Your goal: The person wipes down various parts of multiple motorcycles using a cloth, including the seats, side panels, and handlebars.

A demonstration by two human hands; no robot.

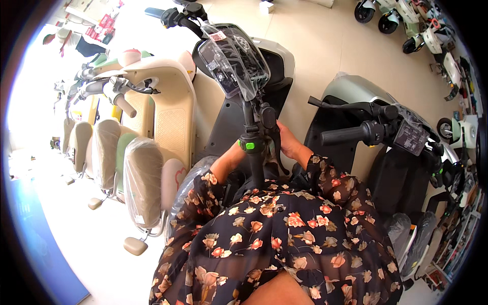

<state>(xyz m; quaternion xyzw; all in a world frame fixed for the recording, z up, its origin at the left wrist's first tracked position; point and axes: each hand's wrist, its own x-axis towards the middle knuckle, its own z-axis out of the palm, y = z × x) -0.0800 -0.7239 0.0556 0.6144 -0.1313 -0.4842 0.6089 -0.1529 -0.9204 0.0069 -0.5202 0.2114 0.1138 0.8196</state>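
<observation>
In front of me stands an electric scooter with a dark footboard. Plastic film wraps its display panel. The handlebar with its black grip and green button points toward my body. Just left of this bar is my left hand, its fingers hidden behind the controls. On the other side, beside the brake lever, my right hand reaches in below the bar. Its fingertips are also covered, so I cannot make out what either hand touches.
Close on the right is another scooter with a black grip and silver body. Cream scooters with wrapped seats line the left. More scooters stand far right, and a person is far left.
</observation>
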